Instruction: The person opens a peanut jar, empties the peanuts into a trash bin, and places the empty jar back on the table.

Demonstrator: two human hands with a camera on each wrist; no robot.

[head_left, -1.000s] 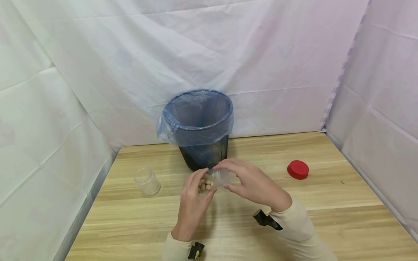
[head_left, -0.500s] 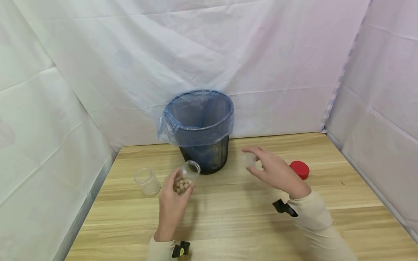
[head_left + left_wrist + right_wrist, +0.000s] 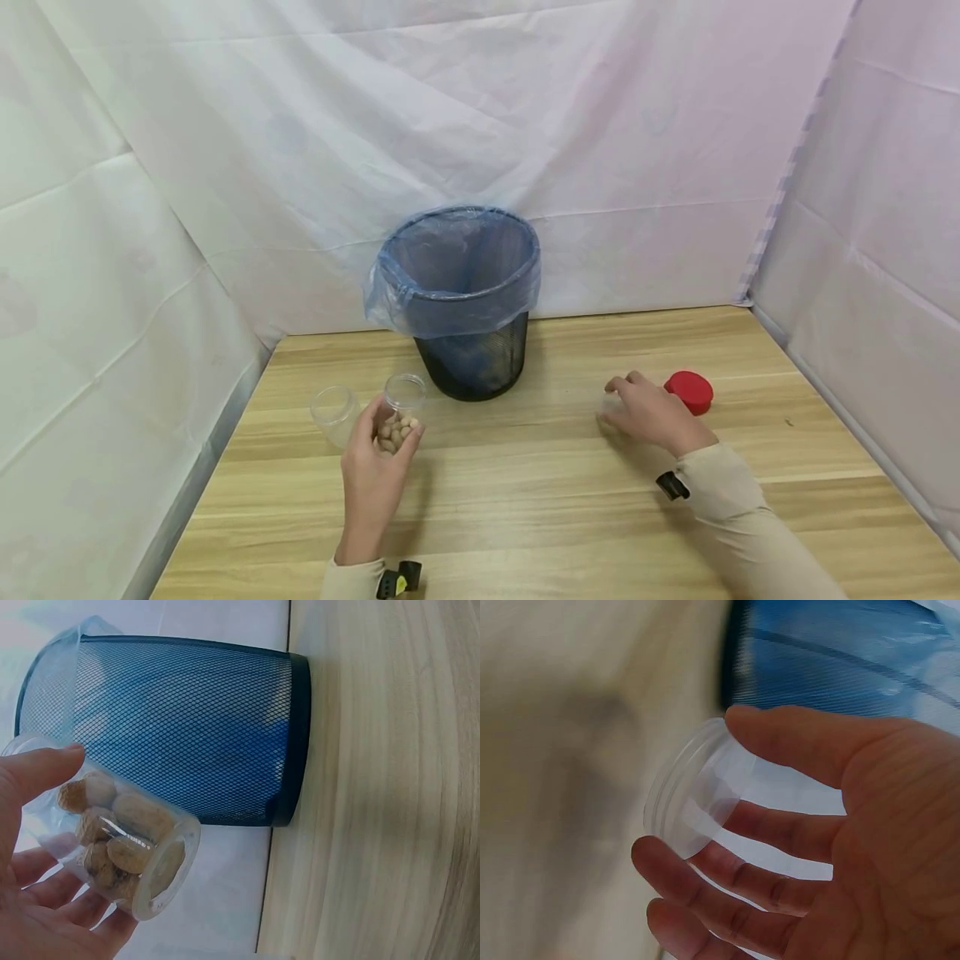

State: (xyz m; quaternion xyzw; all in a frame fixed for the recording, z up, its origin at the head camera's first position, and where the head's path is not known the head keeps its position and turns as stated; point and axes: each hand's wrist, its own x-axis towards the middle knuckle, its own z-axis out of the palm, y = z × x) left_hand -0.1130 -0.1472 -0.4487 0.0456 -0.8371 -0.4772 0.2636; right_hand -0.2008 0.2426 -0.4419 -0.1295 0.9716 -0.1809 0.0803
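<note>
My left hand (image 3: 372,487) grips a clear open jar (image 3: 405,395) from the side, thumb and fingers curled round it. Inside, several tan, roundish nut-like pieces (image 3: 124,832) lie in the jar's bottom half. At the right, my right hand (image 3: 654,415) is low over the table, beside a red lid (image 3: 688,392). A translucent plastic inner lid (image 3: 697,787) is pinched between its thumb and fingertips, as the right wrist view shows; in the head view the hand mostly hides it. Another clear cup (image 3: 333,410) stands just left of the left hand, partly behind its fingers.
Behind the hands stands a black mesh bin (image 3: 480,358) with a blue plastic liner (image 3: 457,312) folded over its rim. White cloth (image 3: 480,108) hangs along the back and both sides of the wooden table (image 3: 517,500).
The hands have parted: the right pulled the inner lid off the jar, went right and lowered near the red lid. The left hand moved left with the opened jar, close to the clear cup.
</note>
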